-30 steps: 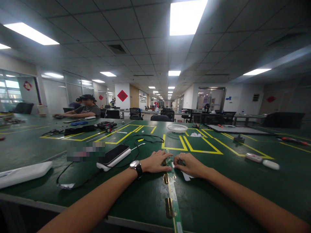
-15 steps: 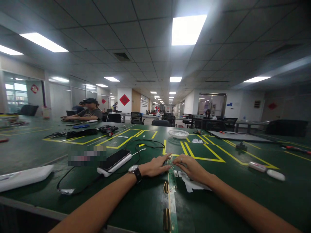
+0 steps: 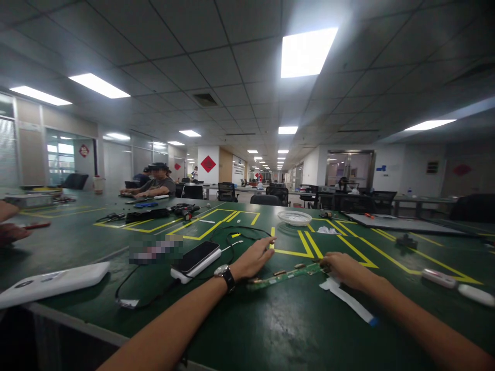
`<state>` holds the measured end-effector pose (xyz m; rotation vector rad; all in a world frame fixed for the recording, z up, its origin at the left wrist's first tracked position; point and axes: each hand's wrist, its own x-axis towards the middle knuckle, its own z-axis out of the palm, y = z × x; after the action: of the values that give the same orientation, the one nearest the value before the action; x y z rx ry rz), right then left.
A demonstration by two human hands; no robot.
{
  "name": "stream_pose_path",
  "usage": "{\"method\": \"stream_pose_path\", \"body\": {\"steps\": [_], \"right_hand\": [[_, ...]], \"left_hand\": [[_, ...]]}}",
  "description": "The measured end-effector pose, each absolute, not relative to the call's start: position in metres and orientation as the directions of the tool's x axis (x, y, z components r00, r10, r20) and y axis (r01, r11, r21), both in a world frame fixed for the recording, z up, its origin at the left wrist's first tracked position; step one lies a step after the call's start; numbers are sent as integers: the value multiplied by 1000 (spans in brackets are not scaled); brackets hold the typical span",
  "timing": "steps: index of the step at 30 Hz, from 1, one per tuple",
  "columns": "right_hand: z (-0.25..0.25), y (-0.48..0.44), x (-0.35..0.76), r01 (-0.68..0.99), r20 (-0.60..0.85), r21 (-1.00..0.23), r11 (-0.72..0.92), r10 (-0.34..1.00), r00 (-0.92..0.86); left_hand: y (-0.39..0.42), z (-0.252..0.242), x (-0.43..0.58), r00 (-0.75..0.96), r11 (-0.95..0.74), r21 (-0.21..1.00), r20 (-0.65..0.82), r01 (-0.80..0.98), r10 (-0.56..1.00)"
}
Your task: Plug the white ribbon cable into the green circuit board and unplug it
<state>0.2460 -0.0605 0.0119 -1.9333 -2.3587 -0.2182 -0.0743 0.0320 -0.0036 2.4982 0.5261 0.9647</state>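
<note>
My right hand (image 3: 340, 267) is closed on the right end of a long, narrow green circuit board (image 3: 288, 275), which lies slantwise over the green table (image 3: 270, 330). Gold-coloured parts show along the board's upper edge. My left hand (image 3: 255, 257), with a watch on its wrist, is open near the board's left end, fingers apart and holding nothing. Beneath and beside my right hand lies a white strip (image 3: 350, 301) with a blue tip.
Left of my hands are a phone (image 3: 199, 256) on a white block, black cables and a large white case (image 3: 58, 282). A white basket (image 3: 294, 218) stands beyond. Another person's hands (image 3: 13, 229) are at the left edge; people sit farther back.
The board has turned from lengthwise to nearly crosswise, its held end now to the right. My right hand has moved right, away from my left hand. The view has shifted left.
</note>
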Motion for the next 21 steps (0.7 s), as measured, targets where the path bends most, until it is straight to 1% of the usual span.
{"method": "stream_pose_path", "body": {"steps": [2,6,8,10,13,16,18,21], "right_hand": [[10,-60,261,991,141,96,90,985,-103],[8,-61,270,993,123,113,22,992,-36],[9,-63,267,993,134,121,1,991,-18],[10,-65,260,994,178,112,-3,984,-17],[11,-69,241,999,245,45,-4,969,-7],[7,-74,216,1000,220,5,-29,975,27],[2,-77,201,998,186,28,-52,981,46],[-5,-83,188,994,179,67,-81,981,67]], "left_hand": [[31,-1,-76,672,-848,491,561,200,483],[29,2,-78,669,-851,471,557,232,491],[28,1,-78,673,-854,455,552,253,493],[27,1,-77,678,-862,430,551,270,487],[26,-1,-75,688,-877,388,555,283,467],[26,-3,-75,700,-888,354,554,292,451],[26,-4,-75,708,-891,334,546,306,448],[25,-4,-76,720,-892,309,528,331,450]]}}
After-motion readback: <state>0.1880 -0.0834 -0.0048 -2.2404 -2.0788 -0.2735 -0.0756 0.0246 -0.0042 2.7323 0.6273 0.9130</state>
